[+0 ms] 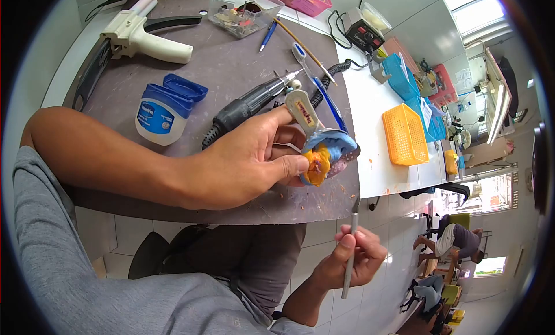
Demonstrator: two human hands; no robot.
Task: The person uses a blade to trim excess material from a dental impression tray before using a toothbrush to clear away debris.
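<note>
1. The dental impression tray (324, 147), filled with blue material and an orange wax-like mass, sits in the left hand (243, 161) just above the near edge of the table (231, 74); the thumb and fingers (289, 164) are clamped around it, its labelled handle pointing away.
2. The right hand (352, 260) is lower down, off the table and well apart from the tray, its fingers closed on a thin grey hand instrument (350, 254) held upright.
3. Judging by this, the work is between strokes of trimming or carving the orange mass; the next move calls for bringing the instrument's tip up to the tray while the left hand keeps it steady.
4. Behind the tray lie a rotary handpiece (254, 100), a Vaseline jar (159, 115) with its blue lid off, and a dispensing gun (144, 37).
5. An orange basket (404, 135) stands further right.
</note>
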